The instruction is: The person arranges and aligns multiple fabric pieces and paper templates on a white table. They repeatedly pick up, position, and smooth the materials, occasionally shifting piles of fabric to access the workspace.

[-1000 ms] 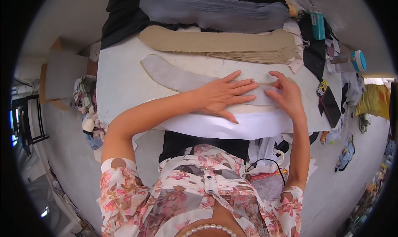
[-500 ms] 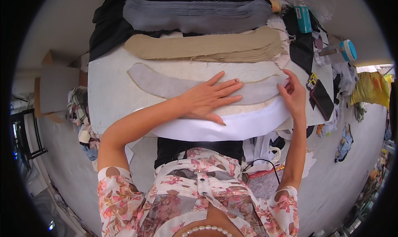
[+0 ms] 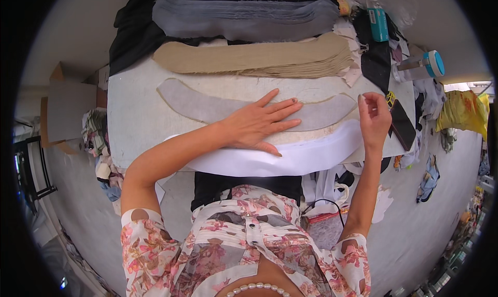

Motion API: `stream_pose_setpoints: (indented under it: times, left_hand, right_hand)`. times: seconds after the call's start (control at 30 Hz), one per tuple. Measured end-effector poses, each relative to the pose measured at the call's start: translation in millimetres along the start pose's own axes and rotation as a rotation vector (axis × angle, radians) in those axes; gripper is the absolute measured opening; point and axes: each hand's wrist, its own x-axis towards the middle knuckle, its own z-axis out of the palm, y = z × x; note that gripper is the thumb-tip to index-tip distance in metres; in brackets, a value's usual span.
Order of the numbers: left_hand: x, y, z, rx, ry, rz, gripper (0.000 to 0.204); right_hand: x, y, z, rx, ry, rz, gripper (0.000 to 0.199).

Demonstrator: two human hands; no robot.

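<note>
A curved light-grey fabric piece (image 3: 193, 104) with a thin beige edge lies flat on the table. My left hand (image 3: 262, 121) presses on its middle with fingers spread, hiding part of it. Under my thumb, nearer to me, is a curved white fabric strip (image 3: 316, 152) along the table's front edge. My right hand (image 3: 374, 118) is just beyond the grey piece's right end, apart from it. Its fingers are curled in toward the thumb; whatever they may pinch is too small to make out.
Beyond the grey piece lies a stack of beige fabric pieces (image 3: 244, 57), then a blue-grey stack (image 3: 244, 19) on black cloth (image 3: 132, 42). At the right are a phone (image 3: 402, 124), a blue-lidded container (image 3: 433, 64) and a teal box (image 3: 378, 23). Cloth scraps hang at the left.
My right hand has let go of the grey piece's right end and moved a little to the right. That end now lies flat. My left hand has stayed in place.
</note>
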Motion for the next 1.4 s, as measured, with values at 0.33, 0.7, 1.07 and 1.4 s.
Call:
stream_pose_setpoints:
  times: [0.33, 0.7, 1.07, 1.4]
  left_hand:
    - [-1, 0, 4, -0.092, 0.061, 0.028, 0.088]
    - [-34, 7, -15, -0.208, 0.498, -0.01, 0.047]
    - [-129, 1, -22, -0.424, 0.988, -0.771, 0.01]
    - [-131, -51, -47, -1.943, 1.292, -1.064, 0.046]
  right_hand:
    - [33, 7, 24, 0.459, -0.405, 0.531, 0.03]
    - [79, -142, 133, 0.364, -0.449, -0.253, 0.008]
    - [86, -205, 301, -0.075, -0.411, -0.624, 0.011]
    - [83, -211, 258, 0.238, -0.355, -0.607, 0.005]
